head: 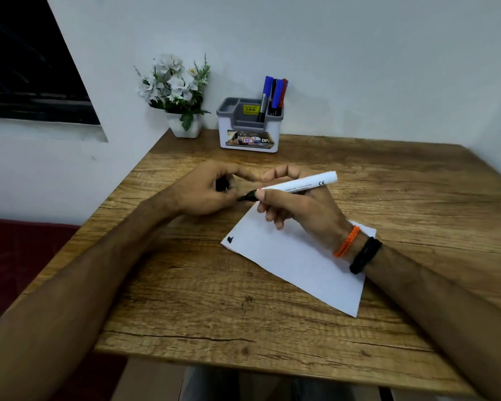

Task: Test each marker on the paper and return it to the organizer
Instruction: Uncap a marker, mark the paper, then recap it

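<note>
Marker (297, 185) in our right hand (295, 206) is white-barrelled with a black tip, uncapped, pinched above the paper's (295, 256) far corner; its barrel print is too small to read. Our left hand (211, 192) curls round a black cap (222, 184), mostly hidden. More markers (274, 95) stand in the organizer (249, 125).
</note>
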### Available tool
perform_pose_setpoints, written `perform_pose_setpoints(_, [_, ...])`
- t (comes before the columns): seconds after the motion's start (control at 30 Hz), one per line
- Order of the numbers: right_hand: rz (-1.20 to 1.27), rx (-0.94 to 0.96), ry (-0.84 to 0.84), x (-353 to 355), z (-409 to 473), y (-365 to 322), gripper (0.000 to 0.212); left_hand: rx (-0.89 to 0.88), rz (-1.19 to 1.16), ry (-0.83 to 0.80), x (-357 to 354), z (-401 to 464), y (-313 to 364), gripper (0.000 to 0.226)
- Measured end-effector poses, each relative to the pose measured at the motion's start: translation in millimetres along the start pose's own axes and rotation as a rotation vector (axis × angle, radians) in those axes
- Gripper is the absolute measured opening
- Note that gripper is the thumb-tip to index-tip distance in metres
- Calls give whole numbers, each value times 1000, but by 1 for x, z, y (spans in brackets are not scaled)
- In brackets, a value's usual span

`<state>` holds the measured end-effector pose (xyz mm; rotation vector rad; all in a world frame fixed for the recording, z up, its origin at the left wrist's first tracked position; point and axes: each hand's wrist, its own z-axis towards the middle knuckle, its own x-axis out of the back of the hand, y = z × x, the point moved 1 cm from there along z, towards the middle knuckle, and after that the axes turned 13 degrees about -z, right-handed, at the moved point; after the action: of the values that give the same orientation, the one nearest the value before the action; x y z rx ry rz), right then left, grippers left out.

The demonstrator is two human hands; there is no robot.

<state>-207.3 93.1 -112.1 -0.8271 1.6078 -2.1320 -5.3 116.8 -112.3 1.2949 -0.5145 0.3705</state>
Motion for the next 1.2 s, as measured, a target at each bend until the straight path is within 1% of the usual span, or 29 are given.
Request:
perform_pose_setpoints(0.07, [-9,-8,24,5,2,-2,12,19,-83,52,3,-2,1,28])
perform_pose_setpoints(0.13, [-49,-7,76,9,4,-1,10,18,-162,86,3,-5,3,23])
perform_pose_setpoints(0.23, [-47,15,152,15,6,0,12,-16,-207,119,-1,-7,4,13])
perform_pose_setpoints(0.4, [11,7,191,21,7,2,13,-77,-220,176,-2,-4,5,13])
perform_pose_setpoints(0.5, [66,-5,160,23,9,4,21,-116,-289,216,-4,-2,8,13])
perform_pose_setpoints(0.6, [96,-10,134,25,10,5,31,-112,-397,275,-6,-3,9,18])
perform_pose_setpoints(0.77, [107,0,105,25,10,8,34,-120,-461,308,-6,-3,11,18])
perform_pose_setpoints(0.87, [59,3,92,23,9,7,29,-132,-491,286,-8,-3,12,22])
perform_pose_setpoints(1.0, [43,-11,118,22,10,5,9,-152,-493,280,-10,-2,13,20])
perform_pose_setpoints(1.1, [-7,20,154,23,10,8,11,-148,-490,316,-7,-2,12,20])
perform_pose_setpoints(1.2, [-154,115,182,23,12,12,12,-122,-474,339,-7,-2,11,32])
